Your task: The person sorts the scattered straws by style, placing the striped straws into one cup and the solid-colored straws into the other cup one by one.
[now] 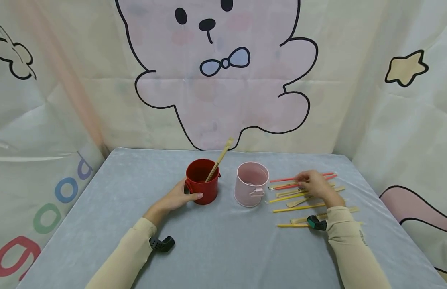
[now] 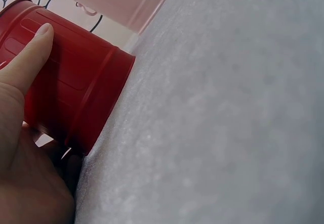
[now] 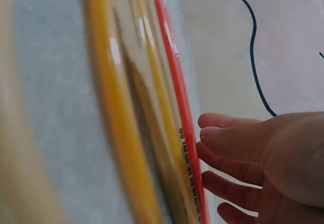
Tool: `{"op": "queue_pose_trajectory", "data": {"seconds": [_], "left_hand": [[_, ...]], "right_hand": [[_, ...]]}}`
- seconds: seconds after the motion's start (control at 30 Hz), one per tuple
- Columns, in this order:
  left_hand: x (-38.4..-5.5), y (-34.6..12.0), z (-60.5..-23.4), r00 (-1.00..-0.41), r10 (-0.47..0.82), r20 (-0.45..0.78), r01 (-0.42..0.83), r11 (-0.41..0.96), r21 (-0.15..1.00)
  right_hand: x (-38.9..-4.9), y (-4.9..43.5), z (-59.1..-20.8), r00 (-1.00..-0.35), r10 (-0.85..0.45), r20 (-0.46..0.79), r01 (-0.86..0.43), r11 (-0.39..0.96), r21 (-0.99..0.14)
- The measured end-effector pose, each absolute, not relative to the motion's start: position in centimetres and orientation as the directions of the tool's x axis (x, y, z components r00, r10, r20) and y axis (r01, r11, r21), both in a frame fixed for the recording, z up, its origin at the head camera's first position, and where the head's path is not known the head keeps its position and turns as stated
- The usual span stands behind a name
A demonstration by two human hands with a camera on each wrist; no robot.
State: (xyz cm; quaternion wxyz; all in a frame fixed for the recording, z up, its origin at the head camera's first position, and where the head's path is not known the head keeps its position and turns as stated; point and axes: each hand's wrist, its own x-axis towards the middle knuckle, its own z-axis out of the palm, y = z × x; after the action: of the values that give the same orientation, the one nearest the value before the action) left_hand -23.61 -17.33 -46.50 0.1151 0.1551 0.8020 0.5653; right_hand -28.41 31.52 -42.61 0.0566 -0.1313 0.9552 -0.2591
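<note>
Cloth (image 1: 223,249) | left grip (image 1: 180,196) clasps red bucket (image 1: 210,191) | stick (image 1: 220,159) inside: head view only | right grip (image 1: 313,184) relaxed near sticks (image 1: 299,208)

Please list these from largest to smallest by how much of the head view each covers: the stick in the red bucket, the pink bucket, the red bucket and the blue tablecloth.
1. The blue tablecloth
2. The red bucket and the pink bucket: too alike to rank
3. The stick, thin and partly hidden
</note>
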Motion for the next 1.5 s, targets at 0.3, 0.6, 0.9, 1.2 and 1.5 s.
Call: {"op": "queue_pose_trajectory", "data": {"seconds": [0.3, 0.6, 0.9, 1.2, 1.5], "left_hand": [[-23.65, -17.16, -46.44, -0.928, 0.372, -0.027, 0.103, 0.325, 0.94], [-23.86, -17.05, -46.23, -0.93, 0.365, -0.036, 0.093, 0.331, 0.939], [-24.03, -17.04, -46.05, -0.931, 0.364, -0.022, 0.109, 0.336, 0.935], [-23.42, -16.78, -46.13, -0.933, 0.357, -0.042, 0.084, 0.329, 0.941], [-23.28, -17.19, -46.35, -0.935, 0.351, -0.044, 0.079, 0.327, 0.942]], "right_hand": [[-28.15, 31.51, -43.38, -0.965, -0.256, -0.05, -0.205, 0.862, -0.463], [-28.16, 31.5, -43.14, -0.971, -0.235, -0.038, -0.196, 0.879, -0.435], [-28.44, 31.52, -42.96, -0.977, -0.213, 0.0, -0.191, 0.877, -0.441], [-27.99, 31.58, -42.8, -0.978, -0.205, -0.026, -0.173, 0.881, -0.441], [-28.27, 31.43, -42.47, -0.975, -0.22, 0.038, -0.211, 0.857, -0.47]]}}
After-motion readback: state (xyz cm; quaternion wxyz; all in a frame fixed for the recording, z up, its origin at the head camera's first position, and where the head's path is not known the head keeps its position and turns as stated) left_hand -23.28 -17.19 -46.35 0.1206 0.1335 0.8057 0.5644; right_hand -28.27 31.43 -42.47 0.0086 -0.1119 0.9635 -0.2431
